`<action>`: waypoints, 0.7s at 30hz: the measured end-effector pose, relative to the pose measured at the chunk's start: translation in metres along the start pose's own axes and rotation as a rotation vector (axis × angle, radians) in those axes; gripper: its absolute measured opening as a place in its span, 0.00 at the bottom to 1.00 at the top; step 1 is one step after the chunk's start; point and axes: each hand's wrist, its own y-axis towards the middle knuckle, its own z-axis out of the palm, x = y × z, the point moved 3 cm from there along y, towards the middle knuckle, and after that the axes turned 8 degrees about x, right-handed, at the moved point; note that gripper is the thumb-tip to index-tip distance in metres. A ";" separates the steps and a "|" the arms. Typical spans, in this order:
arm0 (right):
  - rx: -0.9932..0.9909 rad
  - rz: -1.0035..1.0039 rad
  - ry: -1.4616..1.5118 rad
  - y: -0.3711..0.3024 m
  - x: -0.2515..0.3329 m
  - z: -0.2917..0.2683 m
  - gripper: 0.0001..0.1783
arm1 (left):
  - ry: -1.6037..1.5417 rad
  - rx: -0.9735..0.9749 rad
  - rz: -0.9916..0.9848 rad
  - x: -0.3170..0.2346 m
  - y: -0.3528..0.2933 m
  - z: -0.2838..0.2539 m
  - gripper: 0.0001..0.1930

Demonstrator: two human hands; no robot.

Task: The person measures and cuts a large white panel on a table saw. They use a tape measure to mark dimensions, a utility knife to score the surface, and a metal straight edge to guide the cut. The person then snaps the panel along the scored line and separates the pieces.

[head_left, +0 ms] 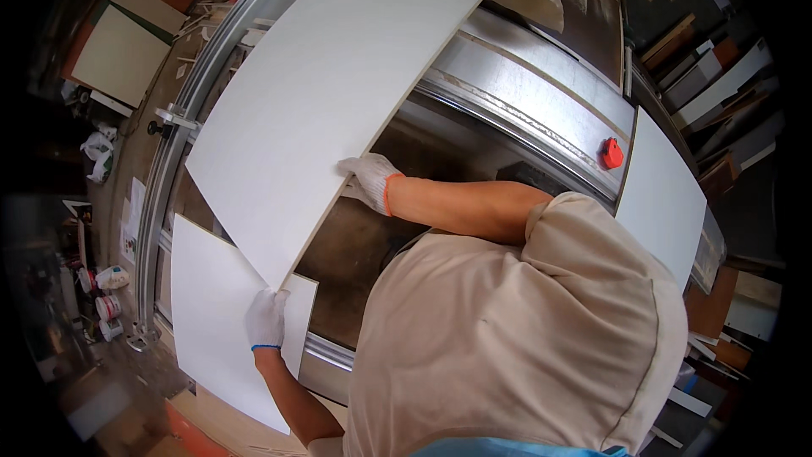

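A large white board (pixel 330 93) lies slanted across the metal rails of a panel-cutting machine. My left hand (pixel 266 319), in a white knit glove with a blue cuff, is closed on the board's near corner. Farther along the right-hand edge, my right hand (pixel 370 182), gloved in white with an orange cuff, grips the board with the thumb side on top; its other fingers are partly hidden. Under the near corner and my left hand is a second white board (pixel 211 305).
To the right, a metal table (pixel 524 89) carries a red plastic piece (pixel 611 153). Another white board (pixel 660 195) stands beyond it. A curved-looking metal rail (pixel 165 178) with a clamp-like stop (pixel 176 117) runs along the left. Board offcuts (pixel 719 85) are stacked at far right.
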 end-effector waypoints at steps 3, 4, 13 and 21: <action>-0.016 -0.010 0.107 0.002 -0.008 -0.017 0.13 | 0.031 0.050 0.067 0.013 0.009 0.038 0.19; -0.016 -0.016 0.173 -0.001 -0.009 -0.023 0.14 | -0.019 0.042 0.058 0.013 0.008 0.051 0.19; -0.052 0.048 0.068 0.010 -0.011 -0.100 0.22 | 0.157 -0.027 0.219 -0.038 0.020 0.124 0.12; -0.167 0.080 0.066 0.015 -0.013 -0.102 0.17 | -0.069 0.051 -0.093 -0.041 0.020 0.146 0.17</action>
